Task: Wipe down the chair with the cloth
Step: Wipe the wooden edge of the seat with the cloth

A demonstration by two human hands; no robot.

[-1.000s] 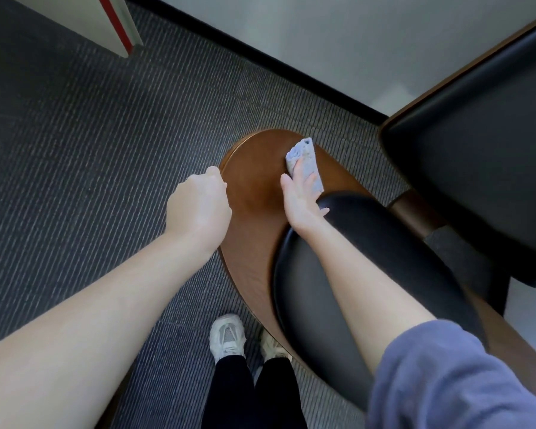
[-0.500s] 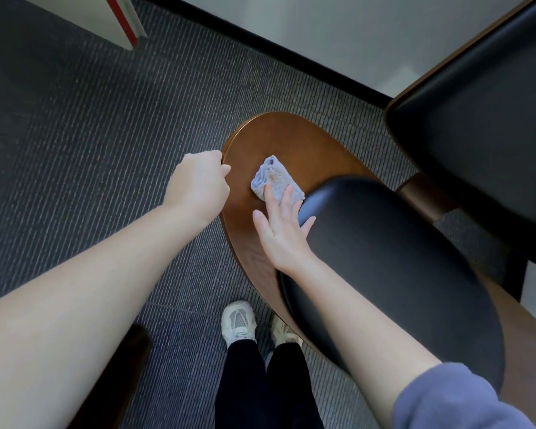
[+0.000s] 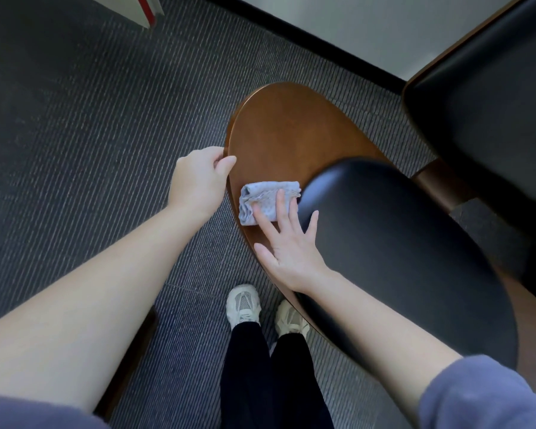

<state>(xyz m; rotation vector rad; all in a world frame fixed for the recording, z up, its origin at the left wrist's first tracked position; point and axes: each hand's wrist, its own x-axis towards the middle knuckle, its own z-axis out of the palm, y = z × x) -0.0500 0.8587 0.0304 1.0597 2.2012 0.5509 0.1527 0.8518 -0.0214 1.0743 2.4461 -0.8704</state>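
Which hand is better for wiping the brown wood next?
The right hand. Its flat fingers press the cloth onto the chair, so it can probably just slide on. The left hand grips the chair's edge and has no cloth.

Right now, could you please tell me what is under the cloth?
The brown wood of the chair lies under the cloth, which the right hand presses down with straight fingers. That patch of wood itself cannot be seen; the cloth covers it.
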